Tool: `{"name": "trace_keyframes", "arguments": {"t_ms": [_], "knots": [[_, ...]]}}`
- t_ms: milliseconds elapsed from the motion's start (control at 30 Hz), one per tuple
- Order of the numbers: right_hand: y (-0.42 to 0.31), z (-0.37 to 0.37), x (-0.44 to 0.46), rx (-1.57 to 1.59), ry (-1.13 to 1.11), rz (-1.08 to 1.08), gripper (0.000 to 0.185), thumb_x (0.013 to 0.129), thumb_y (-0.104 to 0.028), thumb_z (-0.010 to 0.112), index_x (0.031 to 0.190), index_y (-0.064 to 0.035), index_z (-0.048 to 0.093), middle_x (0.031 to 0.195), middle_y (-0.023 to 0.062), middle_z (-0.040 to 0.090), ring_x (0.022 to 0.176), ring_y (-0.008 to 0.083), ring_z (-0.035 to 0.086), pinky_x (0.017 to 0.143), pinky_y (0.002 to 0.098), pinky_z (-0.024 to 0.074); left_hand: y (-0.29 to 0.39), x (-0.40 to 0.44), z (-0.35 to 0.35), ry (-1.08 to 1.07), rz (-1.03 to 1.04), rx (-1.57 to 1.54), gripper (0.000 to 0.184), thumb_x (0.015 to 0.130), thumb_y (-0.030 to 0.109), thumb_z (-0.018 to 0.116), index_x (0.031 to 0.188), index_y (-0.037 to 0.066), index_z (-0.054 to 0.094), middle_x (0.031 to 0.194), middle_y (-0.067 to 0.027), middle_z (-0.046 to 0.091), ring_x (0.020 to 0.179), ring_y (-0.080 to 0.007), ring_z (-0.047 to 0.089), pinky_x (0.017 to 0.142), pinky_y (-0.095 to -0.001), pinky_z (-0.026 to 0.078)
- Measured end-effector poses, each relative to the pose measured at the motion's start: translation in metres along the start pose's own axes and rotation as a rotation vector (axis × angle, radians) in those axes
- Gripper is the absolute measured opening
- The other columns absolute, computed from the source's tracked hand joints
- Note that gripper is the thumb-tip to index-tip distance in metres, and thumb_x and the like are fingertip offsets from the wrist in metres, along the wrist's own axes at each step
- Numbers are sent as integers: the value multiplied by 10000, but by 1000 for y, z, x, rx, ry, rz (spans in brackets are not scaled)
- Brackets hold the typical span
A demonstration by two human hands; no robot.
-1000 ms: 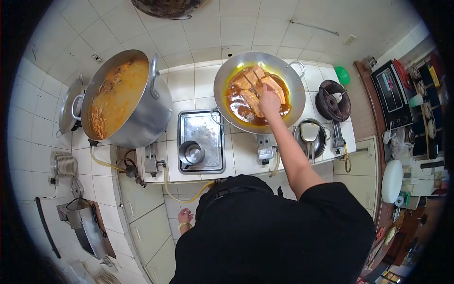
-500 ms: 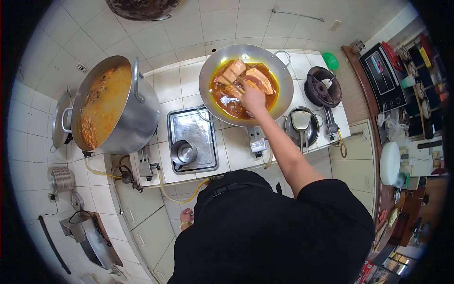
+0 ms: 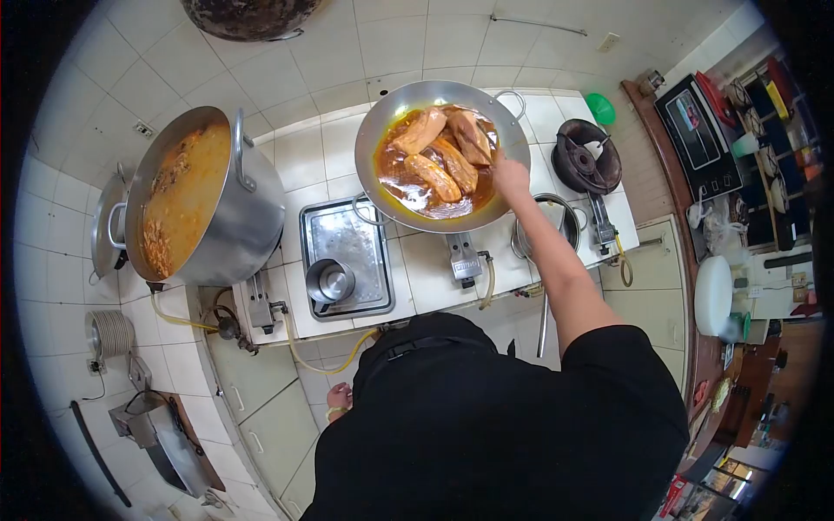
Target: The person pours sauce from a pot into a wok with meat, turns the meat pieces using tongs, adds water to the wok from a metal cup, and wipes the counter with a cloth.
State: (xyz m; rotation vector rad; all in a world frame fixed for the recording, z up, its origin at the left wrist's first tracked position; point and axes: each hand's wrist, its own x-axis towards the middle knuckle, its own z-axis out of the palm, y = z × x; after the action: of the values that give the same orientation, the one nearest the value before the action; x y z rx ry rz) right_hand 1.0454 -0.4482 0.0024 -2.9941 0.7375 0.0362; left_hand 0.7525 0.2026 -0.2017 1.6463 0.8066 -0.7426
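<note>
Found fingers of the right hand (image 3: pixel 511 181) closed narrow around thin dark sticks (image 3: pixel 483 146), probably chopsticks, at the wok's right rim. Read the stick grip as a means of reaching the food with skin kept off hot liquid. Saw stick tips over the far right slab; could not tell contact.

Counted four large orange-brown slabs of meat (image 3: pixel 433 177), lying close together in glossy reddish-brown liquid (image 3: pixel 408 196), inside a wide silver metal wok (image 3: pixel 374 174). Judged the curved wall useful for pooling liquid around the meat. Noted the wok above a grey burner unit (image 3: pixel 465 260), likely for heat.

Saw left hand (image 3: pixel 339 397) low at the person's left side, away from the cookware; could not tell the spread of its fingers.

Edges: observed, beneath the right forearm, a silver pan (image 3: pixel 572 227) just beside the wok, with a long metal handle (image 3: pixel 544 326) jutting past the counter (image 3: pixel 417 269) front. Noted the wok's near-left loop handle close to the corner of a rectangular metal tray (image 3: pixel 378 304), bearing a small metal pot (image 3: pixel 330 282). Located side room in the white tile between tray and tall silver stockpot (image 3: pixel 252 217). Judged travel rightward tighter, between pan and round black burner (image 3: pixel 599 174).
</note>
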Motion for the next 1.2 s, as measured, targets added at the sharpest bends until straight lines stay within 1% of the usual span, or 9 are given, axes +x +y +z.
{"name": "trace_keyframes", "arguments": {"t_ms": [200,300,467,600,767,900,1000,1100,1200], "knots": [[1,-21,-10,31,-86,40,439,805,-188,530,1205,-18,471,834,213,636,784,355,640,661,433,519,22,-2,3,96,7,20,289,838,102,597,1103,-1,544,767,-91,605,530,-162,598,434,-263,470],[-19,-12,-30,1,62,43,439,813,-193,527,1200,8,472,824,206,636,752,338,642,659,423,521,19,0,7,102,-25,-39,288,837,108,604,1098,-1,549,762,-90,604,531,-160,598,433,-260,467],[-41,7,-47,-71,191,14,354,854,-90,430,1185,30,472,738,191,607,625,319,634,529,392,518,8,3,15,43,-8,0,270,839,125,609,1085,21,563,764,-86,610,531,-154,592,442,-267,470],[-23,0,-41,-213,123,-62,351,855,-126,456,1173,21,475,749,167,613,629,301,635,521,394,520,5,2,12,-37,-6,0,257,847,137,605,1082,37,568,769,-80,610,530,-151,587,442,-271,467],[-18,-34,-36,-514,75,-128,391,813,-154,528,1169,-2,477,826,98,622,709,232,639,485,390,516,4,-3,16,119,-9,-35,264,847,122,603,1090,29,560,765,-87,612,526,-155,586,444,-270,472],[-26,-25,-36,-641,25,-80,394,821,-191,511,1176,-21,482,856,76,615,725,218,633,479,398,512,-2,-8,17,144,-38,-51,267,850,106,597,1098,17,552,765,-92,611,531,-165,592,442,-271,478],[-29,-28,-54,-524,1,-12,382,824,-185,496,1163,-9,490,836,87,619,704,259,636,505,397,519,-4,-16,18,87,-37,-141,254,853,101,593,1086,5,563,782,-102,622,574,-175,606,482,-281,489],[-11,-13,-58,-337,67,2,392,807,-178,506,1147,18,497,793,129,632,672,272,638,542,376,525,-101,54,10,28,8,-178,247,847,104,602,1070,0,579,803,-116,634,620,-181,612,533,-296,496],[16,4,-42,-74,25,-85,305,813,-143,467,1044,32,560,742,177,636,672,262,643,572,352,524,-112,57,12,105,78,117,241,842,102,604,1062,4,593,823,-126,641,647,-179,610,580,-307,500]]}}
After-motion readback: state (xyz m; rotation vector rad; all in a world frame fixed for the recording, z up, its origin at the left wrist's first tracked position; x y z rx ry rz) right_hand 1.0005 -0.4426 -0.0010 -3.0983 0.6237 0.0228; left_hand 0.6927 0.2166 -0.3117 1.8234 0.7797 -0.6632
